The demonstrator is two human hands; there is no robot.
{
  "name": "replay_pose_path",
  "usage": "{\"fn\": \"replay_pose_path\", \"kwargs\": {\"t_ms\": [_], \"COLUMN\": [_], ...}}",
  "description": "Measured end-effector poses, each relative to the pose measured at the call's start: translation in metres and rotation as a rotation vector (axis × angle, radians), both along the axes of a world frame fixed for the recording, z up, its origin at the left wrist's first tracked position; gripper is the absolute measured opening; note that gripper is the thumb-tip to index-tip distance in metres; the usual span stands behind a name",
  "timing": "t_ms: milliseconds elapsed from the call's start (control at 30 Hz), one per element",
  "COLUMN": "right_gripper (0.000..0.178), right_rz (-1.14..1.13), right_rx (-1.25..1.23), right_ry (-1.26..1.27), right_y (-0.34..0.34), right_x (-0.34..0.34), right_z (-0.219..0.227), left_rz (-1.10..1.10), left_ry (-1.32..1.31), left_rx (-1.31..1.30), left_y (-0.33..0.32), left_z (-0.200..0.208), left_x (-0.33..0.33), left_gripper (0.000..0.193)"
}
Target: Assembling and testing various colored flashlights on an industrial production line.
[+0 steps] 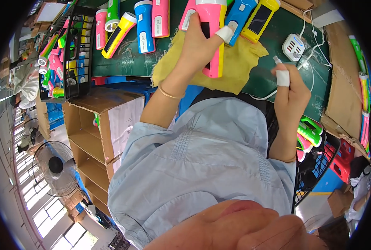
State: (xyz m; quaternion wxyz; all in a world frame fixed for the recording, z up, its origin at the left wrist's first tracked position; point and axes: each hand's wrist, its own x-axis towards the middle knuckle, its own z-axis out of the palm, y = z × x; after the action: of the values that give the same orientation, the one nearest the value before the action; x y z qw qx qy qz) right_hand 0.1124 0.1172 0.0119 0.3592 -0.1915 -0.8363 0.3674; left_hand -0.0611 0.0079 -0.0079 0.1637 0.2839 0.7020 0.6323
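Observation:
My left hand (200, 48) is wrapped round a pink and yellow flashlight (213, 71) with a white head and a dark panel, over a yellow cloth (239, 79). White tape covers its thumb. Further right, my right hand (292, 93), with a taped finger, pinches the small plug end of a white cable (277, 60), apart from the flashlight. A white multi-port USB charger (293, 47) lies just beyond that hand. Close to the held flashlight are a blue flashlight (238, 18) and a yellow flashlight (260, 20).
More flashlights, such as a blue one (144, 31), lie along the green tabletop (127, 66). A black basket (78, 50) of flashlights stands at the left. Cardboard shelves (104, 106) and a fan (55, 165) are lower left. Another basket (320, 166) sits at the right.

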Motion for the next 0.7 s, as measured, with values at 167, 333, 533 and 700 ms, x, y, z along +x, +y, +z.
{"fn": "replay_pose_path", "kwargs": {"t_ms": [167, 333, 533, 700], "right_gripper": [0.041, 0.033, 0.038, 0.037], "right_rz": [0.106, 0.310, 0.463, 0.545], "right_rx": [-0.103, -0.420, -0.739, -0.899], "right_ry": [-0.172, -0.017, -0.233, -0.169], "right_y": [-0.012, -0.014, -0.013, -0.009], "right_x": [-0.005, -0.026, -0.031, -0.037], "right_z": [0.001, -0.014, -0.019, -0.022], "left_rz": [-0.098, -0.175, 0.020, 0.130], "left_ry": [-0.462, -0.509, -0.563, -0.777], "left_rx": [0.252, 0.362, 0.505, 0.367], "left_y": [0.003, 0.008, 0.019, 0.021], "left_z": [0.021, 0.020, 0.019, 0.038], "left_x": [0.025, 0.043, 0.027, 0.033], "left_gripper": [0.026, 0.032, 0.040, 0.050]}}
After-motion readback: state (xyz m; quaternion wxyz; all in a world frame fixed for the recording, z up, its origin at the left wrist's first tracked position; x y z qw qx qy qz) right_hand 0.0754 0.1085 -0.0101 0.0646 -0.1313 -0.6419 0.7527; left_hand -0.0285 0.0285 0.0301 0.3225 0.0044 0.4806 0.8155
